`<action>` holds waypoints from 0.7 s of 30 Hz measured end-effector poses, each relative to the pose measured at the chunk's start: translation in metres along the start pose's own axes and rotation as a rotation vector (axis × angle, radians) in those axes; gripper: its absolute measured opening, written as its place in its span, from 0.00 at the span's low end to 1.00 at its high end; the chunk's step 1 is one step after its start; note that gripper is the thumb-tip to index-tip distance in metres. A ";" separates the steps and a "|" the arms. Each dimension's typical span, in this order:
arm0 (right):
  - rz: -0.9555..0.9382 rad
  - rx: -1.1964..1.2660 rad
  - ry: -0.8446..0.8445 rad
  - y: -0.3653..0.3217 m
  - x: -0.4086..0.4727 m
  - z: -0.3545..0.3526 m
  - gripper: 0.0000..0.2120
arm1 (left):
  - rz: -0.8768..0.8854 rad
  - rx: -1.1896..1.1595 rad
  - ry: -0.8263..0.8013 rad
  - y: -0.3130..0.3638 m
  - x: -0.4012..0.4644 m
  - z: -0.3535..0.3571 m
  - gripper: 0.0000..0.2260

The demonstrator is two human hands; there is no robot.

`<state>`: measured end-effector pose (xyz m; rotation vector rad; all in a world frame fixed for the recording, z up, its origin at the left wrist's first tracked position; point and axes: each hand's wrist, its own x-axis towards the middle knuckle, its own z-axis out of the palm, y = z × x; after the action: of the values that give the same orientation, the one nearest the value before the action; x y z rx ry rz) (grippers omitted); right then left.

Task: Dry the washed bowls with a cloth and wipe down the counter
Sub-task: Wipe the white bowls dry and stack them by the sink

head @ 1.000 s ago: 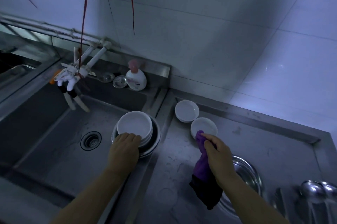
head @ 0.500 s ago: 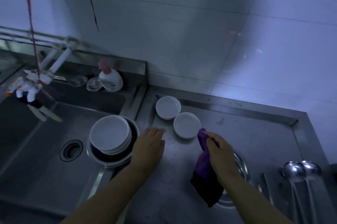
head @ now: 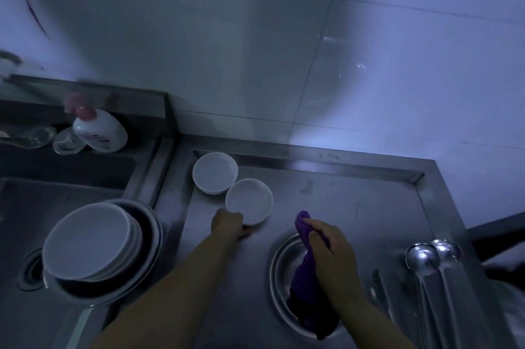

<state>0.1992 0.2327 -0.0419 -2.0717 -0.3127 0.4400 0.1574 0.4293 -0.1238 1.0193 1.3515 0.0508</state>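
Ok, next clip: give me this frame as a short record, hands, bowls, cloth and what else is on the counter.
left hand: grips the near rim of the near bowl
right hand: holds the purple cloth, which hangs over a metal basin
far bowl: on the counter, touching the near bowl
sink: stack of white dishes in a metal pan
soap bottle: on the ledge behind the sink
ladles: lying at right on the counter

Two bare forearms rise from the lower edge of the frame, sleeveless as far as visible, ending in an ungloved left hand (head: 228, 224) and right hand (head: 332, 249), without rings or watch
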 end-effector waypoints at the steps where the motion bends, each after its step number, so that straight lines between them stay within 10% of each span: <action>1: -0.007 -0.004 -0.005 0.001 0.001 -0.002 0.10 | 0.010 0.010 0.010 -0.001 -0.001 0.000 0.20; 14: -0.148 -0.117 -0.210 -0.031 -0.010 -0.030 0.13 | 0.533 -0.091 0.105 -0.025 -0.150 -0.040 0.08; 21: -0.526 -0.164 -0.350 -0.074 -0.050 -0.040 0.14 | 0.841 0.006 0.243 -0.036 -0.249 -0.080 0.15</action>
<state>0.1684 0.2197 0.0502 -1.9609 -1.1020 0.4601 0.0032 0.3123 0.0558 1.5614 1.0448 0.8192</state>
